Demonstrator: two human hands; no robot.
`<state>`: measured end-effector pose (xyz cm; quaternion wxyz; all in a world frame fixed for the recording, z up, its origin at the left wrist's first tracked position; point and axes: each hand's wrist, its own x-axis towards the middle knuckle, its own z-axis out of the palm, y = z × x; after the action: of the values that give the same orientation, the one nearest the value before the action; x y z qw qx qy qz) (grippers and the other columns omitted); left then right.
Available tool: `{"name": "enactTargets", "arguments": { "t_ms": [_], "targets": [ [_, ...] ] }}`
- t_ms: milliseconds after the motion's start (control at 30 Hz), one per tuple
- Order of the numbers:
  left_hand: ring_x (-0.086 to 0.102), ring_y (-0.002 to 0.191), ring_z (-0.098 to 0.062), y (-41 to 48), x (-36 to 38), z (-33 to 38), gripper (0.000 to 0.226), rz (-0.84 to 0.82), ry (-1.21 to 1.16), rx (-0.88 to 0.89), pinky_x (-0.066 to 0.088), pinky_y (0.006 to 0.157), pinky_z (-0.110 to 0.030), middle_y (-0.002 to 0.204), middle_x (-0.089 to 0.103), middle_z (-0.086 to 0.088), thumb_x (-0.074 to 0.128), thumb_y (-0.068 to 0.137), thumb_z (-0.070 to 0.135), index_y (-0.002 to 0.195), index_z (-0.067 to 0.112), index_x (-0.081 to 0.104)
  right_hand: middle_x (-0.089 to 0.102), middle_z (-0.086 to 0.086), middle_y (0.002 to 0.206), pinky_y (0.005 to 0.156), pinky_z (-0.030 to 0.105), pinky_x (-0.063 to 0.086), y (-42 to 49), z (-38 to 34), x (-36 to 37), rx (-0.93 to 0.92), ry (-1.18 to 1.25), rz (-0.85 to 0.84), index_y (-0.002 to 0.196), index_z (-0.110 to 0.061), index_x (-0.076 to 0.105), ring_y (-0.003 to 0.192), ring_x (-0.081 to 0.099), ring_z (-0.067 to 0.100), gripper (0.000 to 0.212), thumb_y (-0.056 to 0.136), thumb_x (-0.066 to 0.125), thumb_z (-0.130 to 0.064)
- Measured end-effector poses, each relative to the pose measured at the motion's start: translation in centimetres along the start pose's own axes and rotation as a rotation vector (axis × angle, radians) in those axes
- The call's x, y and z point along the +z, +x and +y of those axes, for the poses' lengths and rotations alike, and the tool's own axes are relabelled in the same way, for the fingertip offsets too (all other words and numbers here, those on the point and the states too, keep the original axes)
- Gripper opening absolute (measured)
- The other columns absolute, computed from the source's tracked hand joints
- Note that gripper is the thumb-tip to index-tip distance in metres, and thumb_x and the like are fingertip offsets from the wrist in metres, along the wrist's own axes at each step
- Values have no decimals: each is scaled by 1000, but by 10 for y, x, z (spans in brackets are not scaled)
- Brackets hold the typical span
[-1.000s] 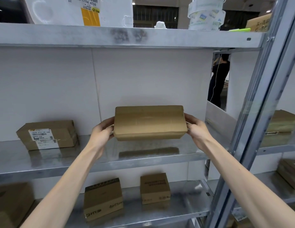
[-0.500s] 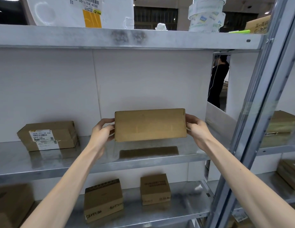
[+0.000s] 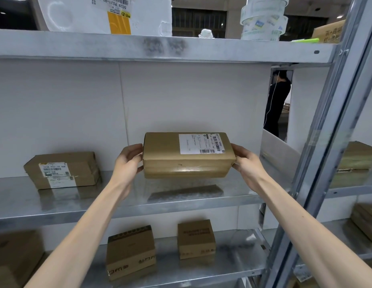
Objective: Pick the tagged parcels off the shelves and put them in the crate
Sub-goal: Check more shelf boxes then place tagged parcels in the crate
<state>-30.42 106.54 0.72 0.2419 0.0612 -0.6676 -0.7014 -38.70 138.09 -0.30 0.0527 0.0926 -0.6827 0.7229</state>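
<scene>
A brown parcel (image 3: 187, 161) was held between the two hands in front of the white back panel, lifted clear of the middle shelf (image 3: 56, 202), on whose metal a dull reflection of it was seen. Its left end was gripped by the left hand (image 3: 128, 163), the fingers (image 3: 133, 148) curled against the upper part of that end and the thumb pressed low on it. Its right end was clasped in the same way by the right hand (image 3: 246, 165), whose fingers (image 3: 238, 148) were bent round the upper corner. A white barcode label (image 3: 201, 143) was shown on the parcel's upper face, toward the right. A second labelled parcel (image 3: 62, 170) was left lying on the same shelf, well apart to the left. Two small cartons (image 3: 130, 251) (image 3: 196, 239) were stood on the shelf below.
</scene>
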Motion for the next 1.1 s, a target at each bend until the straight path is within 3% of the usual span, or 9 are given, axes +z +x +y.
{"name": "enactTargets", "arguments": {
  "t_ms": [233,367,500,633,800,867,1000,1100],
  "targets": [
    [67,108,-13,-3,-7,-8,48,-55,76,-15,55,83,-25,123,68,3,46,93,-9,130,15,62,72,-1,114,87,29,58,-5,0,2,-32,-7,57,128,-9,62,108,68,12,50,87,48,14],
    [66,109,-16,-6,-5,-8,43,-38,86,3,55,82,-25,121,68,0,45,93,-11,120,17,64,72,2,111,90,40,53,-5,2,4,-30,7,91,120,-8,64,107,69,18,45,87,44,16],
    [64,113,-20,-1,-6,-9,42,-18,98,2,54,88,-34,121,69,-3,44,93,-10,111,20,66,69,9,116,86,29,56,-5,1,4,-15,-11,102,113,-10,62,100,68,12,37,91,44,13],
    [65,109,-18,-4,0,-8,35,-11,107,-9,50,96,-37,118,69,-3,48,93,-9,109,18,65,66,0,120,77,19,56,-5,4,3,-45,-73,92,128,-13,58,108,64,10,52,90,37,15],
    [66,93,-9,-12,7,-12,29,-5,107,-31,57,69,-19,118,66,-8,48,93,-11,117,2,58,68,-4,119,90,24,52,-7,12,0,-39,-118,62,129,-17,60,107,63,2,58,90,30,14],
    [63,89,-5,-17,11,-14,28,-9,127,-52,56,65,-16,114,64,-6,47,95,-9,119,-1,57,67,-3,117,88,22,53,-8,15,-1,-29,-119,68,128,-19,59,109,64,6,58,91,28,14],
    [61,95,-11,-25,18,-20,29,-13,169,-84,53,78,-22,114,61,-7,45,99,-5,127,-1,53,64,2,127,79,15,55,-8,24,-5,-19,-132,51,137,-14,54,108,63,4,53,96,31,10],
    [60,103,-13,-29,18,-24,36,-7,241,-79,53,85,-25,126,61,-8,45,99,-1,134,3,51,62,3,134,84,17,55,-6,31,-6,-29,-143,37,141,-14,52,113,61,6,49,98,36,5]
  ]
}}
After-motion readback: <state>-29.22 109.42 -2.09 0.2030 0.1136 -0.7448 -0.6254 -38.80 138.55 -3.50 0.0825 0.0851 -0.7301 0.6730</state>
